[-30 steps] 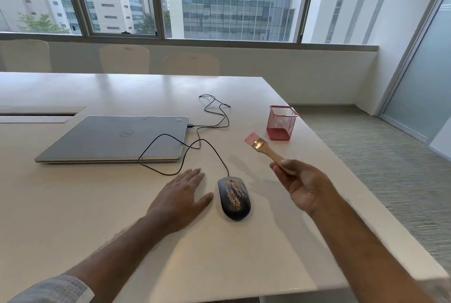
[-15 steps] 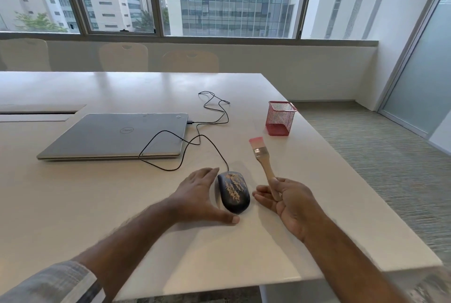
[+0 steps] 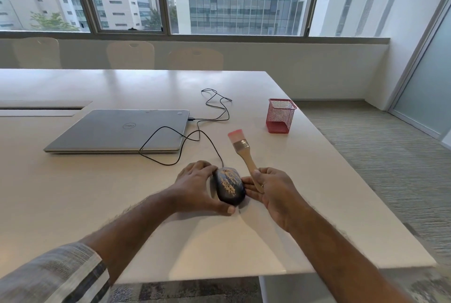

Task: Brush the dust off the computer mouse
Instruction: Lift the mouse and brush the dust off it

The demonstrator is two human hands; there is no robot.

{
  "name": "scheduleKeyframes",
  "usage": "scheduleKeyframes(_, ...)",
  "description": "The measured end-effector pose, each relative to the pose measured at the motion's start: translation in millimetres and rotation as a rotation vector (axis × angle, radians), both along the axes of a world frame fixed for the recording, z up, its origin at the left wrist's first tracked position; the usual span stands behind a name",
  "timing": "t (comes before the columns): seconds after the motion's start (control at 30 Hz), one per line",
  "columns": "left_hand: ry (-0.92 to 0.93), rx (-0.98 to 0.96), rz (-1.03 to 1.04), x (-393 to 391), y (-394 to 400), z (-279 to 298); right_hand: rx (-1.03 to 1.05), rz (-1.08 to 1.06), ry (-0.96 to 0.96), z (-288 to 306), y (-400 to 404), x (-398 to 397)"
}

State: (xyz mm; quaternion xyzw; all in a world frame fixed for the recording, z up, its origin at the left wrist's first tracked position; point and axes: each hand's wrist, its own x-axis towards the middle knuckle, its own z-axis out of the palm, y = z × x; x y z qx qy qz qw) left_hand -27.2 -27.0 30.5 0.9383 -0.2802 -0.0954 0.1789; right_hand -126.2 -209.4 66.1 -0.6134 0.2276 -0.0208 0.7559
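Standing apart from the mouse (image 3: 229, 186), red mesh cup (image 3: 280, 117).

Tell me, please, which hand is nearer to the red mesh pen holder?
Right. The right hand sits below the pen holder, brush raised toward it; the left hand lies farther left.

Left arm, entering from the lower left: forearm bare and lightly haired from wrist to near the elbow; sleeve (image 3: 56, 276) pushed up at the elbow, of woven fabric in pale grey with fine horizontal lines, crossed by broader bands of white and dark grey near the cuff edge; left hand (image 3: 195, 188) bare, with a short, pale thumbnail visible. Right arm, entering from the lower right: forearm bare and haired along its whole visible length; right hand (image 3: 275, 193) bare, with a thin band, apparently a ring (image 3: 261, 184), on one finger; further detail of it too small to tell.
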Motion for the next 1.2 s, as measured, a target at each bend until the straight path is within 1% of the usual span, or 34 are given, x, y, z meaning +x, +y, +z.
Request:
scheduleKeyframes(0.2,0.001,-0.074,0.068,-26,-2,-1,0.015,0.043,-0.017,1,-9,-15)
scheduleKeyframes(0.3,0.008,-0.069,0.075,-42,-3,0,0.036,0.065,-0.022,1,-12,-26)
scheduleKeyframes(0.4,-0.024,-0.052,0.085,-58,-5,1,0.082,0.074,-0.037,2,-11,-39)
scheduleKeyframes(0.53,-0.049,-0.112,0.079,-73,0,4,0.149,0.05,-0.064,6,-4,-55)
scheduleKeyframes(0.8,-0.061,-0.27,0.043,-103,35,8,0.175,-0.003,-0.087,14,35,-94)
scheduleKeyframes(0.93,-0.046,-0.318,0.016,-121,58,10,0.188,-0.038,-0.089,13,62,-120)
scheduleKeyframes(1.2,0.06,-0.375,-0.053,-164,101,-6,0.188,-0.09,-0.056,6,111,-173)
